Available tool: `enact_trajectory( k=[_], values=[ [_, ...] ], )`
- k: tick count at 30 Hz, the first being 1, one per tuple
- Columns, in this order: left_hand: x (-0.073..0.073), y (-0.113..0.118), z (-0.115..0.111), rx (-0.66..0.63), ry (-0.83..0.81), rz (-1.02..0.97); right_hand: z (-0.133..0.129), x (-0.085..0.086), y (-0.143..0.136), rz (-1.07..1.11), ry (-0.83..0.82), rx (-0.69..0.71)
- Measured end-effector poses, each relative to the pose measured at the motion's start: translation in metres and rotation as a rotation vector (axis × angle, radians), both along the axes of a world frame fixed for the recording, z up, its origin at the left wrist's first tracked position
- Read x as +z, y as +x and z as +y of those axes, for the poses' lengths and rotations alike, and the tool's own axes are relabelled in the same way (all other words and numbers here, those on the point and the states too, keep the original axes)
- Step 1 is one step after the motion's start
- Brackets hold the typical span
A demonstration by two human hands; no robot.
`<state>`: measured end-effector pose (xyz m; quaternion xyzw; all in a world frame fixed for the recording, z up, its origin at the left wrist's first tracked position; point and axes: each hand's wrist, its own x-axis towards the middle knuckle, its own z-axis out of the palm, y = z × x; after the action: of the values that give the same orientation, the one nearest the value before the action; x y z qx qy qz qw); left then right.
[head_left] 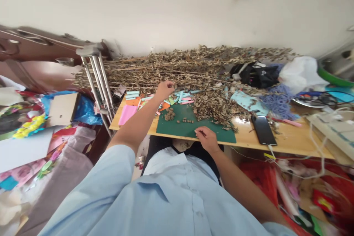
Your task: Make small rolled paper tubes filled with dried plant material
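Observation:
My left hand (pixel 165 90) is stretched forward to the front edge of a heap of dried leafy stalks (pixel 155 66). Its thumb and fingertips are pinched together, and anything between them is too small to make out. Closer to my body, my right hand (pixel 207 139) is over the front edge of a green cutting mat (pixel 177 127), fingers curled in; what they hold, if anything, is hidden. On the mat lie a pile of loose dried leaves (pixel 211 108), a small clump (pixel 169 114) and a short row of small dried bits (pixel 185 120).
Light blue paper rolls (pixel 181 96) and pink paper (pixel 127 114) lie beyond and left of the mat. A metal crutch (pixel 98 81) leans at the table's left end. A black phone (pixel 264 131), blue yarn (pixel 278 101) and a white bag (pixel 301 73) are to the right.

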<state>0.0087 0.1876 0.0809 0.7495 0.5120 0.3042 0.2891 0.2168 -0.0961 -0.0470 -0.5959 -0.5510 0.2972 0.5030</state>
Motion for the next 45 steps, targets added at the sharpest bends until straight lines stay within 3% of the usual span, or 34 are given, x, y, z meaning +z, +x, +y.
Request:
enact_trajectory(
  k=[3, 7, 10, 13, 17, 21, 25, 28, 32, 35, 39, 45],
  values=[
    [0.003, 0.065, -0.034, -0.201, 0.022, -0.022, 0.001, -0.002, 0.001, 0.024, 0.005, -0.008],
    [-0.002, 0.134, -0.068, -0.332, 0.055, 0.0, 0.002, -0.006, 0.001, 0.023, 0.015, -0.015],
    [-0.006, 0.16, -0.079, -0.483, 0.138, 0.098, 0.003, -0.008, 0.001, 0.017, 0.011, -0.023],
    [-0.005, 0.164, -0.083, -0.556, 0.145, 0.18, 0.004, -0.011, 0.001, 0.031, 0.013, -0.026],
    [-0.001, 0.142, -0.09, -0.429, 0.141, 0.158, 0.003, -0.011, 0.002, 0.06, 0.03, -0.008],
    [-0.005, 0.097, -0.117, -0.397, 0.142, 0.111, 0.0, -0.007, 0.004, 0.047, 0.046, 0.009],
    [-0.025, 0.046, -0.169, -0.427, 0.062, 0.024, -0.003, 0.001, 0.005, 0.011, 0.032, 0.016],
    [-0.045, 0.014, -0.209, -0.374, -0.053, -0.047, -0.004, 0.005, 0.004, 0.02, -0.009, 0.012],
    [-0.067, -0.02, -0.242, -0.315, -0.155, -0.093, -0.004, 0.003, 0.004, 0.048, -0.059, -0.041],
    [-0.077, -0.041, -0.243, -0.196, -0.12, -0.094, -0.004, 0.001, 0.003, 0.093, -0.097, -0.089],
    [-0.077, -0.067, -0.221, 0.02, -0.053, -0.085, -0.004, 0.008, 0.001, 0.138, -0.163, -0.105],
    [-0.076, -0.088, -0.183, 0.109, 0.002, -0.045, 0.003, 0.028, -0.002, 0.208, -0.189, -0.111]
  ],
)
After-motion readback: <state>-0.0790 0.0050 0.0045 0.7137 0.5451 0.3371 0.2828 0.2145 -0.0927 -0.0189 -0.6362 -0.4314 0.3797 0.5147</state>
